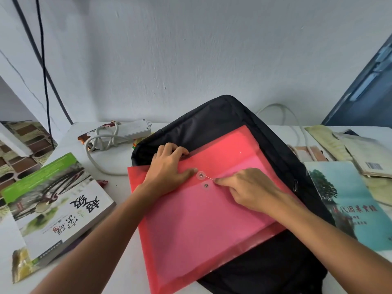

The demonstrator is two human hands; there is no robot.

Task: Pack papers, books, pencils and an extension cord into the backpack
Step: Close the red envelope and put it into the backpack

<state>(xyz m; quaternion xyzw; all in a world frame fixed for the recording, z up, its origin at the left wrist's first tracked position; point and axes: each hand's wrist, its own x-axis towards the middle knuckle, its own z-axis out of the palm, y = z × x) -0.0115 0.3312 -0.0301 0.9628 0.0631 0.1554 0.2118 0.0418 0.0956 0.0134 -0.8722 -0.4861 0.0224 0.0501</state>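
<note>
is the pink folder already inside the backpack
No, the pink folder lies on top of the black backpack, with the left hand pressing it and the right hand pinching its string.

A translucent pink string-tie envelope (203, 219) lay flat on the black backpack (214, 115), under both grips. The white extension cord (118, 132) sat beyond the left grip; books (57, 200) lay left of it.
</note>
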